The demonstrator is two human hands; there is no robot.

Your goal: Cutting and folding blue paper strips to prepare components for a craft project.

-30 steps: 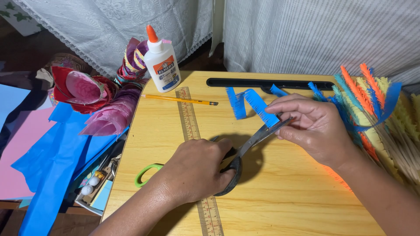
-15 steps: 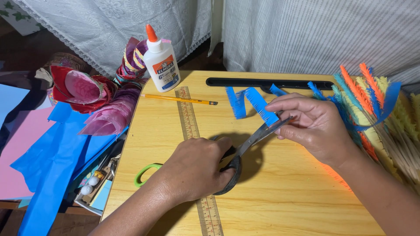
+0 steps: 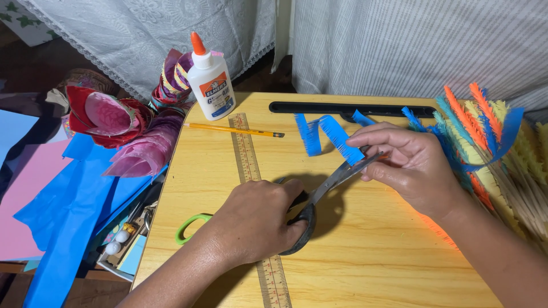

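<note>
My left hand [image 3: 257, 219] grips the dark handles of a pair of scissors [image 3: 325, 191], blades pointing up and right. The blade tips meet a fringed blue paper strip [image 3: 331, 136] that my right hand [image 3: 414, 165] pinches at its near end. The strip curls away over the wooden table [image 3: 371, 262]. A wooden ruler [image 3: 246, 157] runs under my left hand, and a green scissor handle [image 3: 188, 225] pokes out beside that wrist.
A white glue bottle with an orange cap [image 3: 210, 80] and a yellow pencil [image 3: 234, 130] lie at the back. Fringed paper sticks in blue, orange and yellow [image 3: 485, 131] are bundled at right. Paper flowers [image 3: 114, 117] and blue paper sheets [image 3: 68, 211] sit left.
The scissor blades have closed a little on the blue strip. Both hands stay almost in place.
</note>
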